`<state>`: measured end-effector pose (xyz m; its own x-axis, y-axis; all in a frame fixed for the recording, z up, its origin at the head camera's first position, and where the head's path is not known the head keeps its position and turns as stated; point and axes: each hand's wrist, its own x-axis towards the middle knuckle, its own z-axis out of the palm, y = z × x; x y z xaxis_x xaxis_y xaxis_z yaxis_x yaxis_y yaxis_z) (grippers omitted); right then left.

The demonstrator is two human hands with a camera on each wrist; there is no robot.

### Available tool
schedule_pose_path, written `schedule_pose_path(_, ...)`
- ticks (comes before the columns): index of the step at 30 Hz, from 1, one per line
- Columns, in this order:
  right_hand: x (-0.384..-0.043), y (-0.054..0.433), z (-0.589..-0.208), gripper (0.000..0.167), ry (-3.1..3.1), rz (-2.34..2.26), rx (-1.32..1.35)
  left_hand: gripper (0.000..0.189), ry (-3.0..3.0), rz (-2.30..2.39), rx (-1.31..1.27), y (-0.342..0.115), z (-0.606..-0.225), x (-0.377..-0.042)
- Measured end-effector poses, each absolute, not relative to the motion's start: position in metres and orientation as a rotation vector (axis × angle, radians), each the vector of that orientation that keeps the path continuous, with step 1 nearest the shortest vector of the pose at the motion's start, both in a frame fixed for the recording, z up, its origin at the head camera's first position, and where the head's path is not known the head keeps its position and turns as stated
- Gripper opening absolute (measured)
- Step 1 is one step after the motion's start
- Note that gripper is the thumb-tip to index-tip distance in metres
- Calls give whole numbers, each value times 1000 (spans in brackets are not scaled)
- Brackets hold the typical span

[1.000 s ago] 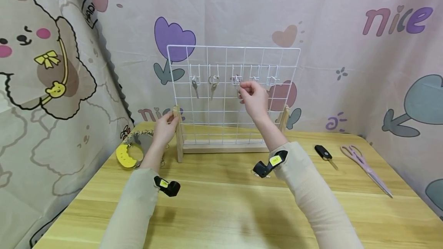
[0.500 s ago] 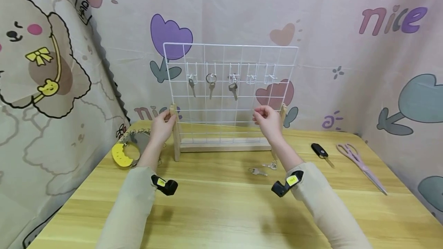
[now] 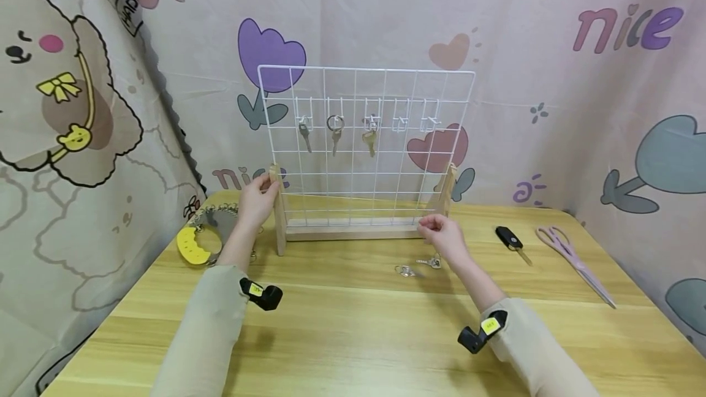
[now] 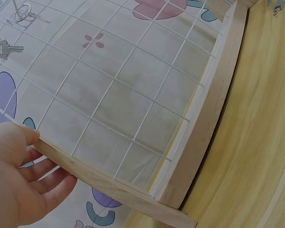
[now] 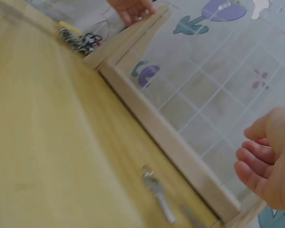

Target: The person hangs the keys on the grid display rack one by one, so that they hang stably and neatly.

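Observation:
A white wire grid rack (image 3: 355, 68) on a wooden stand is at the back of the table. My left hand (image 3: 256, 204) grips the top of its left wooden post (image 3: 279, 219), thumb in front in the left wrist view. From the grid's hooks hang a small dark key (image 3: 305, 137), a key on a large ring (image 3: 336, 139) and a brassy key (image 3: 370, 139). The two hooks to the right hold nothing. My right hand (image 3: 445, 239), fingers loosely curled around nothing, hovers by the stand's lower right. Below it lie two loose silver keys (image 3: 406, 271) (image 5: 157, 192).
A black car key (image 3: 508, 238) and pink-handled scissors (image 3: 579, 267) lie at the right. Left of the rack, behind my left forearm, sits a yellow crescent-shaped piece (image 3: 192, 247) with a metal chain (image 3: 223, 208). A printed curtain (image 3: 375, 17) hangs behind the table.
My right hand has let go of the key at the third hook and moved down and right toward the loose keys. That key now hangs there. My left hand stays on the post.

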<state>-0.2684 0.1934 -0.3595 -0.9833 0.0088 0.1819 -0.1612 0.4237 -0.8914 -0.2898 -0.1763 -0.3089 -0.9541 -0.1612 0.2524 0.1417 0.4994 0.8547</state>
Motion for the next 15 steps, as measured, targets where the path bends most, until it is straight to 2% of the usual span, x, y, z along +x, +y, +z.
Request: schedule_pose_path(15, -252, 181, -403, 12, -2760, 1359, 428, 48, -2450, -1446, 2, -176, -308, -289)
